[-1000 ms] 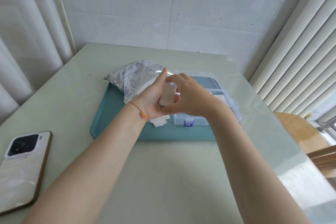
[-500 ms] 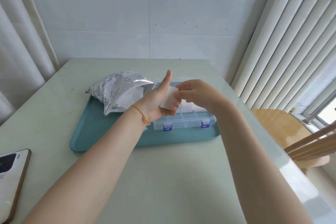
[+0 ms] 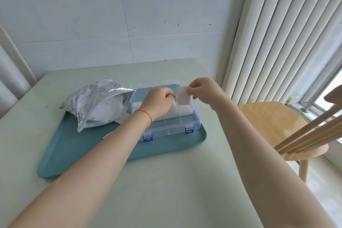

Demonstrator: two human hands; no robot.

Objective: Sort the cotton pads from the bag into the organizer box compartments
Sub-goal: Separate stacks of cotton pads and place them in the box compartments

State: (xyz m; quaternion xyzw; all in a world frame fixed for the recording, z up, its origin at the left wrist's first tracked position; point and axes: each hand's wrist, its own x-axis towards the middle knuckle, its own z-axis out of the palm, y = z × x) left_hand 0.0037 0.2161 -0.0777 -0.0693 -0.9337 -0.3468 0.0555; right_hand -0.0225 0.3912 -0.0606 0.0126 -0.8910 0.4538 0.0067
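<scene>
Pale green desk (image 3: 166,190) under white tiled wall, vertical blinds to the right. Teal tray (image 3: 74,146) near the far edge, carrying printed bag (image 3: 96,102) and clear organizer box (image 3: 172,126). Right hand (image 3: 203,91) pinching one cotton pad (image 3: 183,95) upright above the box's far right compartment; left hand (image 3: 157,103) curled over the middle compartments, hold unclear. Probably mid-placement: next, lowering the pad flat onto the stack below. Bag print unreadable.
</scene>
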